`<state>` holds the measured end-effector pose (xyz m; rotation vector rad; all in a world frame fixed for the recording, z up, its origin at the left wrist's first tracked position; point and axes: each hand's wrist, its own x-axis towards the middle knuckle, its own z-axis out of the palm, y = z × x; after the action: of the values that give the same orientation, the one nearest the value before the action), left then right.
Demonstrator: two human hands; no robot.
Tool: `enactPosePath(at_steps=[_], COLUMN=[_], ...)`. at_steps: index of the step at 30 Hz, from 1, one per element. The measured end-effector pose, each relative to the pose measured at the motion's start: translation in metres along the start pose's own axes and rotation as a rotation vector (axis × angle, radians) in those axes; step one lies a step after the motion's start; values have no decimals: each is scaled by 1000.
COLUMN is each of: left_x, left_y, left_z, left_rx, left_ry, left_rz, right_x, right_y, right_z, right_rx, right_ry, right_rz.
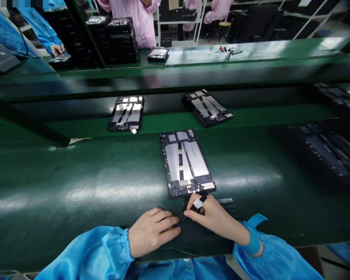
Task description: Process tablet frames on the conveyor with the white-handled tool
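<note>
An open, rectangular black tablet [187, 163] was laid on the dark green bench [76, 175], just beyond the bare left hand [154, 232] and bare right hand [208, 214]. The left was held palm-down, loosely spread; a slender pointed tool [184, 219] was pinched in the right. Silver metallic panels [198, 160] were exposed inside, crossed lengthwise by narrow black strips [180, 158].

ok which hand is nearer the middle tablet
Right: the right hand is by the near edge of the tablet; the left hand lies on the bench, farther off to its lower left.
</note>
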<state>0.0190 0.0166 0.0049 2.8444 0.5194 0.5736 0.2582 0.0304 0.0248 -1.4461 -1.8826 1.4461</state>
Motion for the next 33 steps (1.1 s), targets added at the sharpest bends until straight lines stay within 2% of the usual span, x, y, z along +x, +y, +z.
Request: enactPosePath(at_steps=[4, 11, 15, 18, 20, 23, 26, 33], left_x=[1, 0, 0, 3, 6, 11, 13, 11], left_y=[1, 3, 3, -6, -15, -29, -35, -33], left_z=[0, 0, -2, -4, -4, -1, 2, 4], left_rx=[-6, -6, -17, -11, 38, 131, 163, 150], left_ry=[-11, -19, -15, 0, 49, 118, 118, 88], left_rz=[-24, -25, -40, -47, -93, -171, -181, -196], right_x=[0, -2, 2, 18, 34, 58, 72, 82], right_y=[-2, 3, 6, 4, 0, -5, -5, -4], right_z=[5, 12, -3, -25, -38, -48, -47, -45], right_rx=[-48, 35, 306, 360, 373, 379, 375, 359], right_ry=[20, 34, 47, 96, 63, -53, -149, -252], right_rz=[-51, -18, -25, -16, 6, 55, 83, 86])
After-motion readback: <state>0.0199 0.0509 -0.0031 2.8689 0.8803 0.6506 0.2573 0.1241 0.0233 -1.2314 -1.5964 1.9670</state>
